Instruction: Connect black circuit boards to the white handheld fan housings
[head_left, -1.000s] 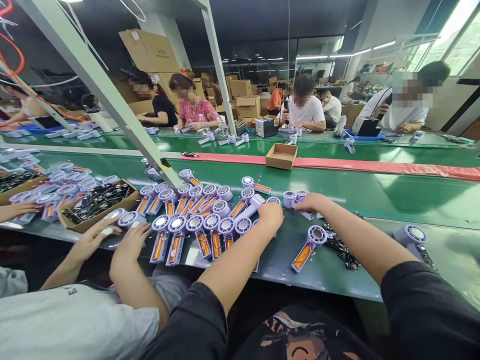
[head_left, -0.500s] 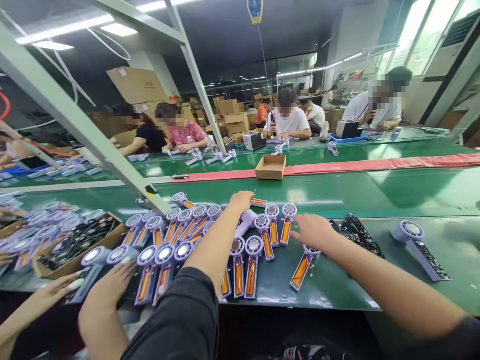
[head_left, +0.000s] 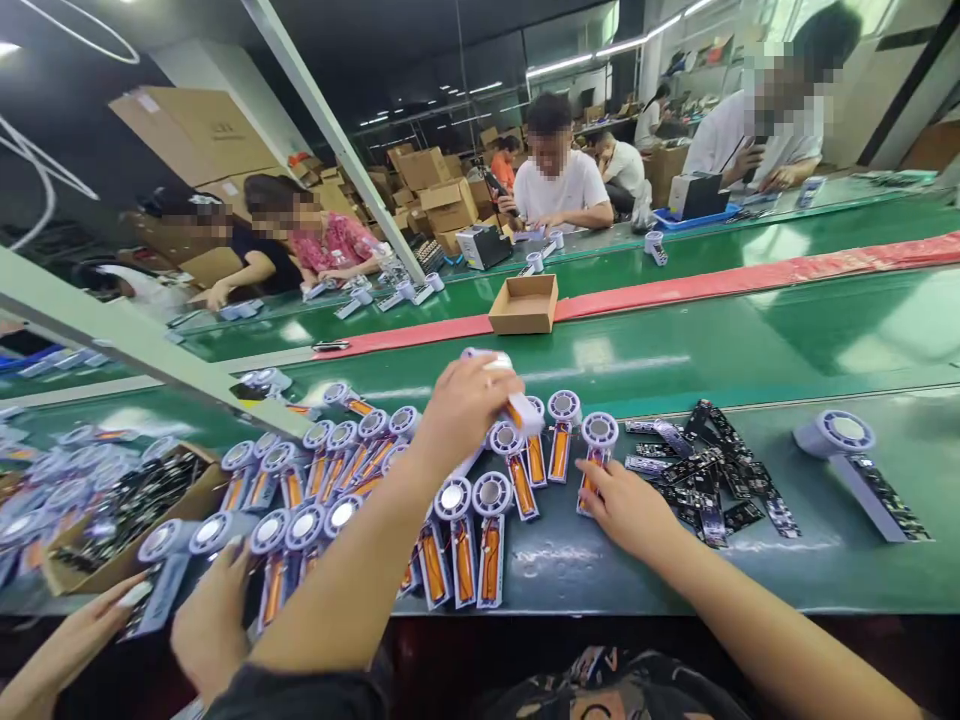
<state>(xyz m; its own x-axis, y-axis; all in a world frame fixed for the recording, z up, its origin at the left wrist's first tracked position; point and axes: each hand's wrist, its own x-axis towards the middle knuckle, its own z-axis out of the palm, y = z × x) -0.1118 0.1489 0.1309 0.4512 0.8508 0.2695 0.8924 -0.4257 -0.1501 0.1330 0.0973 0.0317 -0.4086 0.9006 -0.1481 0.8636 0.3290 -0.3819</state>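
My left hand [head_left: 459, 408] is closed round a white fan part [head_left: 501, 382] and holds it just above the rows of small handheld fans with orange batteries [head_left: 465, 525]. My right hand [head_left: 622, 505] rests on the green table, its fingers on the handle of one open fan [head_left: 595, 452] at the right end of the row. A heap of black circuit boards [head_left: 705, 470] lies just right of that hand. Further right stands a separate fan with a board in its handle [head_left: 851, 460].
A co-worker's two hands [head_left: 172, 620] at lower left touch fans near a cardboard box of parts [head_left: 112, 515]. A small open carton [head_left: 525, 303] sits on the green conveyor beyond. Other people work along the far bench. A slanted metal frame bar [head_left: 142, 345] crosses on the left.
My left hand has lifted a white part off the table. My right hand has shifted a fan from lower down up to the right end of the row. The view has tilted downward.
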